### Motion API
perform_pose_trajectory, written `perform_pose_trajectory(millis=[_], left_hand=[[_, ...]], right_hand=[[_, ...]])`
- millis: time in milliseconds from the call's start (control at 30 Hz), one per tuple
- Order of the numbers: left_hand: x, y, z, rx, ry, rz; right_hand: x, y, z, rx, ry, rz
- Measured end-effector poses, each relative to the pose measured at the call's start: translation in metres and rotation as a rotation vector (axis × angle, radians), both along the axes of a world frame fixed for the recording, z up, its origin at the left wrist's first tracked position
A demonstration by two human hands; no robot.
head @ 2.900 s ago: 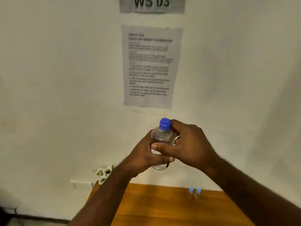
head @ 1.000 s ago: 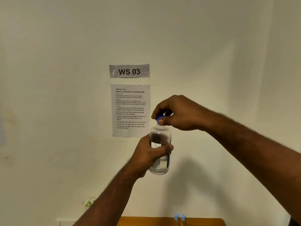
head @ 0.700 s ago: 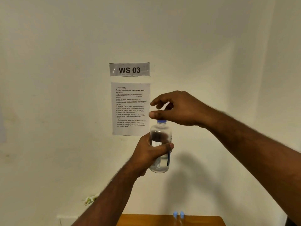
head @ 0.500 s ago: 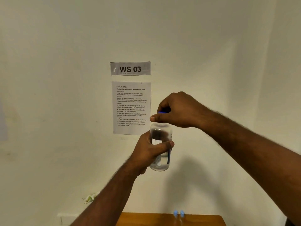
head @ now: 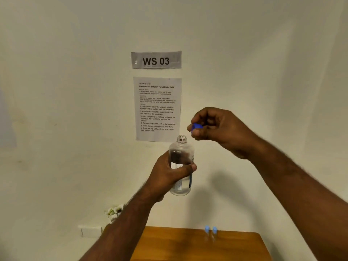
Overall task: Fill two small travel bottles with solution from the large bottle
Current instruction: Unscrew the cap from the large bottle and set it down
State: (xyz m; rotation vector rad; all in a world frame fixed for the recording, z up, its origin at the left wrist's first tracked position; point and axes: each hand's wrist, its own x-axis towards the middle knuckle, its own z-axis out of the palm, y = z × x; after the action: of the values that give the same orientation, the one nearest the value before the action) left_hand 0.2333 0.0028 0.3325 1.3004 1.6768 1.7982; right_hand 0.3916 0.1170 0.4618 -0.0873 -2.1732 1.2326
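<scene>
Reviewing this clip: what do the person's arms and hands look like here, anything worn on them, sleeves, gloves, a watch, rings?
Both forearms are bare as far as the frame shows, with visible hair and no sleeves. The left hand and right hand are ungloved. No watch, wristband or ring is visible on either; fingernails look short and unpainted.

the left hand (head: 169, 174) is covering much of the large bottle (head: 181, 159) and its label. the right hand's (head: 216, 129) fingers are hiding most of the blue cap (head: 196, 126). the two travel bottles (head: 211, 234) are showing blurred, bodies barely readable. the bottom edge is cutting off the wooden table (head: 169, 245).
</scene>
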Motion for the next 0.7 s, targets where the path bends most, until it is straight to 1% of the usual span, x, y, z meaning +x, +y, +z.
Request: perform_pose_trajectory(millis=[67, 167, 267, 367, 500, 700], left_hand=[[-0.005, -0.005, -0.014, -0.029, 0.006, 0.026], [-0.011, -0.013, -0.038, -0.067, 0.011, 0.055], [-0.021, -0.019, -0.075, -0.098, -0.039, 0.078], [-0.034, -0.026, -0.119, -0.153, -0.097, 0.11], [-0.05, -0.033, -0.178, -0.282, -0.177, 0.134], [-0.064, -0.048, -0.276, -0.479, -0.324, 0.147]], right_hand=[[-0.003, 0.006, -0.031, -0.124, 0.041, -0.009], [-0.011, 0.012, -0.084, -0.181, 0.058, -0.069], [-0.022, 0.014, -0.143, -0.271, 0.023, -0.129], [-0.033, 0.013, -0.201, -0.306, -0.118, -0.187], [-0.049, 0.008, -0.28, -0.298, -0.332, -0.257], [-0.077, -0.007, -0.387, -0.285, -0.532, -0.325]])
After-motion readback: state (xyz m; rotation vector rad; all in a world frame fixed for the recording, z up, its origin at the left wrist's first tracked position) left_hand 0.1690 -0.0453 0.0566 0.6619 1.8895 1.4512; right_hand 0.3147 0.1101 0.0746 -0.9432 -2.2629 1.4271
